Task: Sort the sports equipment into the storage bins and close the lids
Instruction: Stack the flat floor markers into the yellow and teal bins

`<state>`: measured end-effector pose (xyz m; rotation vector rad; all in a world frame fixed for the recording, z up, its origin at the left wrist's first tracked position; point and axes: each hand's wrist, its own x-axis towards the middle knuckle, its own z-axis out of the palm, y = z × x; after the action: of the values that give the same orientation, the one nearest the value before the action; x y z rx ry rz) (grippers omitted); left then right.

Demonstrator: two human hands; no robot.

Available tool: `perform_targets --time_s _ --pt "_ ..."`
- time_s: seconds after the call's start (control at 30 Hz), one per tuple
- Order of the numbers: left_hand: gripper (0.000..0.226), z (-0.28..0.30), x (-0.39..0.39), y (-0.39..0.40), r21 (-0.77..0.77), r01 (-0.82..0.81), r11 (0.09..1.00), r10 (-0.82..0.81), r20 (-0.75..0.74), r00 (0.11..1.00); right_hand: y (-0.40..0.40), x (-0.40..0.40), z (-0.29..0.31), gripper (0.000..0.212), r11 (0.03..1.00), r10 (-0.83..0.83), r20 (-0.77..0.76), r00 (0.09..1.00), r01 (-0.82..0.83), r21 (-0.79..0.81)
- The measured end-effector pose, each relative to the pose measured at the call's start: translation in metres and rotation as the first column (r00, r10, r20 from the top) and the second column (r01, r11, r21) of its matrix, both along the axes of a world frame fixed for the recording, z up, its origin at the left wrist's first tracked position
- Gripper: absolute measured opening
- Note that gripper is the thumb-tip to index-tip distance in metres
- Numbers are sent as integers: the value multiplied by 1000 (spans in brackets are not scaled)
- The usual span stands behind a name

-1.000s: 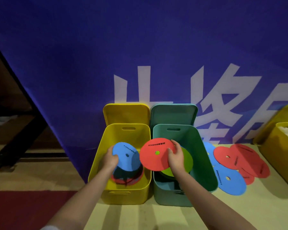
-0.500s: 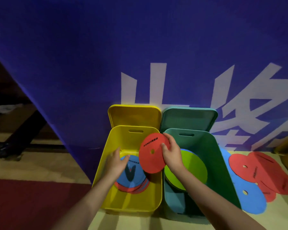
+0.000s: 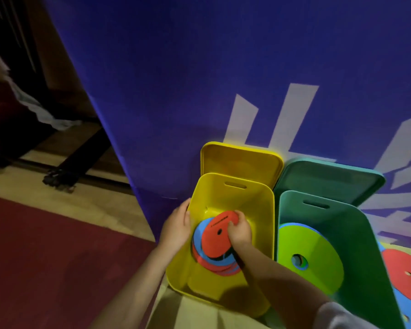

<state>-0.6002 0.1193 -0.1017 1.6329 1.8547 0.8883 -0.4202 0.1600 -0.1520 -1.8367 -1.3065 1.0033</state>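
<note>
Gripping red disc (image 3: 217,238) in yellow bin (image 3: 233,193), right hand (image 3: 239,231), left hand (image 3: 176,227) flat on wall.

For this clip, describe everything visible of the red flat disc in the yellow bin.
The red flat disc is thin, round and looks like foam, with a small centre hole and black print near its edge. It lies tilted atop a stack of blue and red discs inside the open yellow plastic bin. The right hand grips its far edge; the left hand touches the bin's left wall.
</note>
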Motion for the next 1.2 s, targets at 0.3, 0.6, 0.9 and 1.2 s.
perform_targets --time_s 0.3,0.6,0.9,1.2 --pt "52 0 0 0 34 -25 999 23 46 999 -4 7 -70 46 963 182 534 826 -42 -265" --pt "41 11 0 -4 84 -13 996 26 -156 987 4 -6 5 57 982 188 313 931 -179 -58" --pt "29 61 111 -37 253 222 941 -229 -2 973 -78 118 123 24 907 103 -222 970 0 422" --pt "26 68 324 -98 64 555 829 -543 325 774 -178 325 87 23 813 -471 -272 839 533 234"
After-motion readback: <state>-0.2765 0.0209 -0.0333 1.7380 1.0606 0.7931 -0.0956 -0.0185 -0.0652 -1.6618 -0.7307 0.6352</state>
